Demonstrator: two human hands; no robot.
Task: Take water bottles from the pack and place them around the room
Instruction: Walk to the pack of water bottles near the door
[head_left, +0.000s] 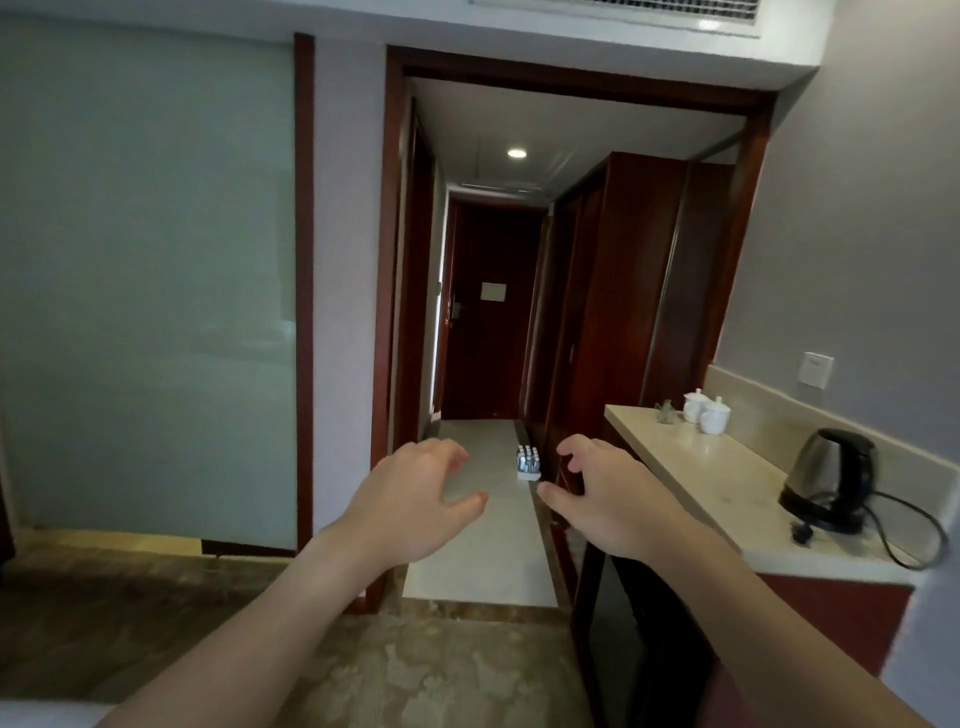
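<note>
A pack of small water bottles stands on the pale hallway floor, close to the wardrobe's base, well ahead of me. My left hand and my right hand are stretched out in front, palms down, fingers spread and slightly curled. Both hands hold nothing. In the picture the pack sits between the two hands, but it lies far beyond them down the hallway.
A beige counter on the right carries a steel electric kettle with its cord, two white lidded cups and a small glass. A dark wood wardrobe lines the hallway's right side. A frosted glass wall stands at left; a closed door ends the hallway.
</note>
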